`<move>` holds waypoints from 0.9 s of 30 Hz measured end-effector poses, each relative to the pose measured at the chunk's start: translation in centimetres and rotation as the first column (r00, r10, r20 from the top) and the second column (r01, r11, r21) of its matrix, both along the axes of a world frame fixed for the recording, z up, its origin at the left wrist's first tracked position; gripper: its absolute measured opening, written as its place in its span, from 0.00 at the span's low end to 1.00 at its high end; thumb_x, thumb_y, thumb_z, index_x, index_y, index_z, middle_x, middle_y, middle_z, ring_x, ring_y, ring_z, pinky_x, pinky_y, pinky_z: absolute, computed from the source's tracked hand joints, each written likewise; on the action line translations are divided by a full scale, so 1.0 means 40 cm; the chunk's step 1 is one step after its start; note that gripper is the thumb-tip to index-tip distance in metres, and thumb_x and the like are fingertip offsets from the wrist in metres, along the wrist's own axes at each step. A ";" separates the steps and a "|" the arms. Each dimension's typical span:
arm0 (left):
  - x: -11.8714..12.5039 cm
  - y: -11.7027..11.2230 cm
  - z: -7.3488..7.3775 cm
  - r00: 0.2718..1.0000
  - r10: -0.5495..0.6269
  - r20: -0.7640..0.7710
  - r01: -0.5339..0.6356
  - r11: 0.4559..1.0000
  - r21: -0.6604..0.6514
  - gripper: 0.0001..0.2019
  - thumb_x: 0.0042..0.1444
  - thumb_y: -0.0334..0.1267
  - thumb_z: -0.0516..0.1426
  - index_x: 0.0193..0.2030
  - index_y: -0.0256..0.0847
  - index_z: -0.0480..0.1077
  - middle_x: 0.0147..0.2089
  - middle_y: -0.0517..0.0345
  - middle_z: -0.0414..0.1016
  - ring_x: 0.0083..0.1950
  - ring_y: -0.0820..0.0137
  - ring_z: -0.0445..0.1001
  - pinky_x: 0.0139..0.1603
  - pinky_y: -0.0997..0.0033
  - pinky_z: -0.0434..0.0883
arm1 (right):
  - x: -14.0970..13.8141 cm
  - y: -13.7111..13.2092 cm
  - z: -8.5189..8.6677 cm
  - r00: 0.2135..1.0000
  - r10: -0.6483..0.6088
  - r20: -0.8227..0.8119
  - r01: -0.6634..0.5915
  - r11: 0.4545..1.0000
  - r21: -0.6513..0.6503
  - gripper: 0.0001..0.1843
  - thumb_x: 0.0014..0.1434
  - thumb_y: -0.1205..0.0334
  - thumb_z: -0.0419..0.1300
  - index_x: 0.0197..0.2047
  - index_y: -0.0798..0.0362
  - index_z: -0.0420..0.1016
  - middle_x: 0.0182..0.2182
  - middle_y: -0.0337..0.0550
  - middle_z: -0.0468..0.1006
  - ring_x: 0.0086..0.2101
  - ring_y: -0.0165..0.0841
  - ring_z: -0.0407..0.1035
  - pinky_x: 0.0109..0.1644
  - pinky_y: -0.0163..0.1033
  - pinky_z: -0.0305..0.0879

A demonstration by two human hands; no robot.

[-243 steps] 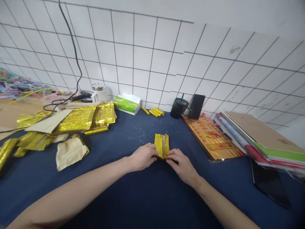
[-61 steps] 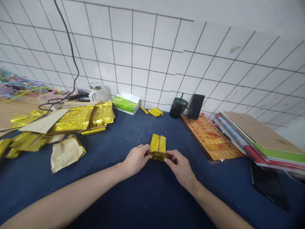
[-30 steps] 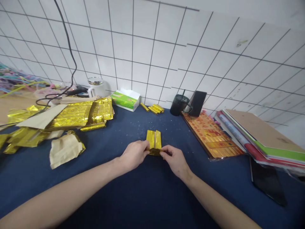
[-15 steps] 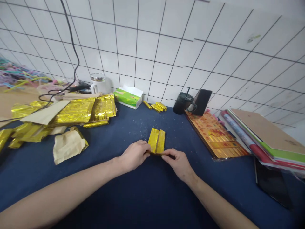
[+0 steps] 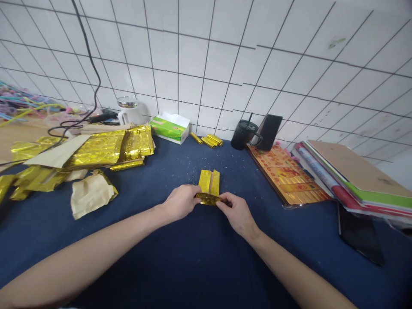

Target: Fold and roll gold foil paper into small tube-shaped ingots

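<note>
A sheet of gold foil paper [image 5: 206,182] lies before me on the dark blue tabletop [image 5: 193,249], its two sides folded inward to a seam down the middle. Its near edge is raised and turned over, showing shiny gold on the outside. My left hand [image 5: 183,201] pinches the left end of that turned edge. At the right end my right hand [image 5: 237,214] grips it between thumb and fingers. Farther back, near the wall, lie several small gold paper rolls [image 5: 212,140].
On the left are stacked gold foil papers [image 5: 96,148] and a crumpled beige paper [image 5: 92,195]. Along the wall stand a white mug [image 5: 130,113], a green tissue pack [image 5: 170,128], a black cup [image 5: 243,135] and a phone [image 5: 271,131]. Rightward lie orange-gold packets [image 5: 289,176] and notebooks [image 5: 354,171].
The near edge of the gold paper has been lifted and turned over away from me, so its shiny outside shows. Both hands keep their hold; the whole view has shifted slightly.
</note>
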State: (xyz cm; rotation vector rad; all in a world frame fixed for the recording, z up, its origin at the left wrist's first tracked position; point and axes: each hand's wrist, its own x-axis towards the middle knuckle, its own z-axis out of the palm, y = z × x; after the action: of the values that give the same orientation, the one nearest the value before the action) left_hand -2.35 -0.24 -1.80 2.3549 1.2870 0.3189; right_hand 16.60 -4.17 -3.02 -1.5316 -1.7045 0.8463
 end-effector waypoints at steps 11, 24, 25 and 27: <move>0.018 -0.004 0.031 0.977 0.038 -0.211 -0.035 0.999 0.015 0.08 0.52 0.35 0.50 0.39 0.41 0.63 0.37 0.53 0.73 0.38 0.63 0.73 0.34 0.70 0.66 | -0.015 0.008 0.012 0.991 -0.019 0.133 0.014 0.999 0.038 0.07 0.48 0.70 0.53 0.33 0.53 0.68 0.25 0.38 0.72 0.27 0.29 0.66 0.34 0.35 0.61; 0.031 -0.017 0.036 0.958 0.090 -0.273 -0.080 0.996 0.048 0.14 0.53 0.36 0.49 0.47 0.41 0.55 0.37 0.52 0.73 0.38 0.61 0.74 0.33 0.66 0.67 | -0.024 0.007 0.015 0.947 -0.016 0.320 -0.007 0.997 0.070 0.16 0.48 0.73 0.52 0.42 0.53 0.62 0.23 0.35 0.68 0.24 0.29 0.65 0.31 0.34 0.59; 0.031 -0.018 0.035 0.955 0.101 -0.278 -0.091 0.995 0.051 0.14 0.53 0.37 0.49 0.47 0.41 0.55 0.37 0.52 0.73 0.38 0.61 0.74 0.33 0.66 0.67 | -0.023 0.007 0.014 0.943 -0.016 0.333 -0.010 0.997 0.075 0.16 0.48 0.73 0.52 0.42 0.53 0.61 0.22 0.35 0.68 0.24 0.29 0.65 0.31 0.35 0.59; 0.031 -0.020 0.034 0.951 0.124 -0.284 -0.113 0.992 0.054 0.16 0.53 0.38 0.50 0.48 0.40 0.54 0.37 0.52 0.73 0.38 0.61 0.73 0.34 0.66 0.67 | -0.023 0.007 0.012 0.933 -0.020 0.358 -0.014 0.996 0.092 0.15 0.48 0.73 0.52 0.41 0.53 0.61 0.22 0.34 0.67 0.24 0.30 0.65 0.30 0.35 0.59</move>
State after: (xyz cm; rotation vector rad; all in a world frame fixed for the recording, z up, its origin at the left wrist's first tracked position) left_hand -1.09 -1.06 -0.42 2.4264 1.5717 0.0347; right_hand 15.69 -3.91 -2.52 -1.7010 -1.9674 0.4948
